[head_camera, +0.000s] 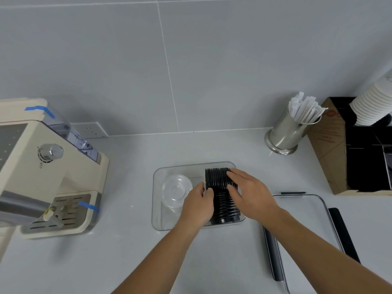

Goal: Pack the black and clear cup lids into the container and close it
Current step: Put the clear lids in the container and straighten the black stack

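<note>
faint orange print on cardboard box (pixel 327 141), too blurred to read

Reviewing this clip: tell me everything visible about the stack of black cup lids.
The stack of black cup lids is a long row of nested, ridged lids that look like glossy plastic. It lies on its side in the right half of the clear container, running from the far wall toward the near wall. The left hand touches its left side and the right hand lies over its top right, fingers fairly straight. The clear lids sit apart, to its left.
</note>
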